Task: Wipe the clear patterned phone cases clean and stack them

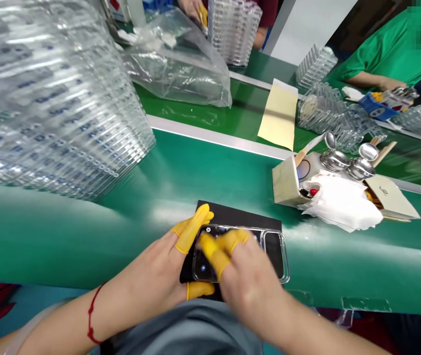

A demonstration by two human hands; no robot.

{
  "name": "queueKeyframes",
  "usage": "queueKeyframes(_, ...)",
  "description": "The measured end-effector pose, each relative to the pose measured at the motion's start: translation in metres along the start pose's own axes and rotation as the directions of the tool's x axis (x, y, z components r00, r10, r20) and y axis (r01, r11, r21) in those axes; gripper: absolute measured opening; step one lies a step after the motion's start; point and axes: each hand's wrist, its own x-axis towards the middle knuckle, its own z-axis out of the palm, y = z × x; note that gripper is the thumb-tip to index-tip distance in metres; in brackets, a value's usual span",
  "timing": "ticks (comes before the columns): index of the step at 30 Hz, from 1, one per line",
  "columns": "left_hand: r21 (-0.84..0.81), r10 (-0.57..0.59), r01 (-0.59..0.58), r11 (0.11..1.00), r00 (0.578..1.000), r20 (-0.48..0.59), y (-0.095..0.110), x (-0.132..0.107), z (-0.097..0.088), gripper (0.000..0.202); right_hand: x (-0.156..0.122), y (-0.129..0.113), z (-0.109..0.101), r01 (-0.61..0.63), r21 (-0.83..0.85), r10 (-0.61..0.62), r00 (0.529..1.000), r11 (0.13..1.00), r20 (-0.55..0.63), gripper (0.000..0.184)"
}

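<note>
A clear phone case (285, 259) with small printed marks lies over a black pad (240, 213) at the near edge of the bench. My left hand (169, 261), in yellow finger cots, spans the case's left end, with fingers along the far side and the thumb at the near side. My right hand (240, 266) also wears yellow finger cots. Its fingers are curled together over the middle and left of the case, and the fingertips are blurred. Anything pinched between them is hidden from view.
Tall stacks of clear cases (58, 113) fill the left. A plastic bag (184, 64) and yellow paper (280, 113) lie beyond the rail. At right, a box (286, 182) holds metal-topped bottles (335, 160) beside white wipes (343, 197). Two people work across the bench.
</note>
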Motion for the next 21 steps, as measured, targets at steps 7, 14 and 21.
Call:
queueKeyframes(7, -0.031, -0.014, 0.015, 0.999, 1.000, 0.003, 0.000, 0.000, 0.000, 0.123, 0.012, 0.005, 0.003, -0.008, -0.098, 0.001, 0.998, 0.995, -0.065, 0.037)
queueKeyframes(14, 0.011, 0.036, -0.036, 0.999, 0.999, 0.027, -0.001, 0.001, 0.002, 0.109, -0.011, 0.014, -0.019, 0.037, 0.077, -0.039, 0.999, 0.996, 0.024, 0.034)
queueKeyframes(21, 0.025, 0.043, -0.044, 0.999, 0.998, 0.035, 0.001, 0.004, -0.002, 0.095, -0.030, 0.027, -0.034, 0.034, 0.089, -0.038, 0.998, 0.995, 0.041, 0.033)
